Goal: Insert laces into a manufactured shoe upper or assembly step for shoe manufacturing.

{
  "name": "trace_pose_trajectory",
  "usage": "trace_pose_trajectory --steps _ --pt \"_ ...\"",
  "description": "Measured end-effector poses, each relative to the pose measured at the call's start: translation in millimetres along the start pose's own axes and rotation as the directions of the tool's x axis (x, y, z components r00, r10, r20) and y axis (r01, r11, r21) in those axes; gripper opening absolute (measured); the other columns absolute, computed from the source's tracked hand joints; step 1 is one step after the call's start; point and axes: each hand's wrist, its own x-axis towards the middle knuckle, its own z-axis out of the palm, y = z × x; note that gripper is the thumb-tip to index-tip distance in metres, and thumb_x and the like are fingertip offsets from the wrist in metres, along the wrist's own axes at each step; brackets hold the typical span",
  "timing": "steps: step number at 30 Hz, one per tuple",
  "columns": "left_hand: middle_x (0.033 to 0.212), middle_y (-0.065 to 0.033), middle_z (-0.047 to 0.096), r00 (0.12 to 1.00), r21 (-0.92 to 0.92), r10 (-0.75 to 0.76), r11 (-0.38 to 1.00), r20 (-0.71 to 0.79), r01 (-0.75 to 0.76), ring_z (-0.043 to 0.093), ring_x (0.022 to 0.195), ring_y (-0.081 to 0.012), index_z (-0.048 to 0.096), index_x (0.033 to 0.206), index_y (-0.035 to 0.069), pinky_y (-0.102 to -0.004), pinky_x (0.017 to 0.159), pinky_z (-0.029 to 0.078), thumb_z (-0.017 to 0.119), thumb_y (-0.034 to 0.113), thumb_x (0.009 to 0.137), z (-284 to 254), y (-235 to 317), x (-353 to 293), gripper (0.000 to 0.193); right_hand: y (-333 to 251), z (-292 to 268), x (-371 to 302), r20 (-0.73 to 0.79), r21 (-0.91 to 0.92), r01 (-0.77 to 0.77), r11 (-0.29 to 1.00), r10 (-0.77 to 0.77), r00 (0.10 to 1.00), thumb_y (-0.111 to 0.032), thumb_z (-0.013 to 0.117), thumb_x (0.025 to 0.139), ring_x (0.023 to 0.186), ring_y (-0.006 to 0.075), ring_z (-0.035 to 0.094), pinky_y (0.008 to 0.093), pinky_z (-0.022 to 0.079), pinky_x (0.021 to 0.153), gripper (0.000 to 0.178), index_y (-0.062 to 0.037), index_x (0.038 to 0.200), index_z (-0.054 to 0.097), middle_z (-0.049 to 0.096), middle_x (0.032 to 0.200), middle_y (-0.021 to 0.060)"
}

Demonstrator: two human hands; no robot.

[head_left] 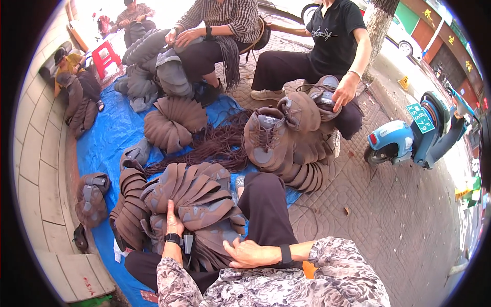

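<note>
because the pieces nest one inside another, the brown shoe uppers (204,204) fan out as a single curved bundle across the seated person's lap, between the raised right knee (263,202) and a second nested stack (130,210); the lap presumably serves as a bench, keeping the load near both hands. the left hand (175,224) lies against the near left side of the bundle, one digit straight along the overlapping edges, apparently to steady the fan; its other fingers are largely hidden, so a firm grasp cannot be told. the right hand (250,253) rests on the lower pieces, fingers loosely bent; whether they pinch an edge cannot be told. beyond, a heap of dark laces (220,143) and a coiled stack (174,123) lie on the blue tarp (97,148), which probably keeps them off the paving (348,204). at upper right, a co-worker's hand (346,92) touches the top of another stack (286,135).
</note>
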Motion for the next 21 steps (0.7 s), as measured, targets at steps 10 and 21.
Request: trace_pose_trajectory --steps 10,21 --pt "0.141 -0.0097 0.029 0.998 -0.197 0.009 0.980 -0.066 -0.022 0.028 0.128 -0.0270 0.027 0.137 0.008 -0.0427 0.107 0.021 0.053 0.074 0.066 10 7 -19 0.100 35 -146 91 -0.416 0.006 0.105 0.994 -0.093 0.904 -0.034 0.064 0.075 0.078 0.0386 0.057 0.0446 0.046 0.066 0.046 0.0003 0.102 0.048 0.055 0.084 0.0210" --pt "0.147 -0.0113 0.011 0.992 -0.237 -0.084 0.970 -0.092 0.060 0.011 0.135 -0.0290 0.011 0.141 0.010 -0.0559 0.105 0.009 0.055 0.070 0.068 33 31 -27 0.105 114 -122 146 0.152 0.322 -0.469 0.822 0.444 0.883 -0.057 0.058 0.075 0.075 0.0235 0.059 0.0340 0.050 0.058 0.073 0.0080 0.106 0.046 0.058 0.086 0.0158"
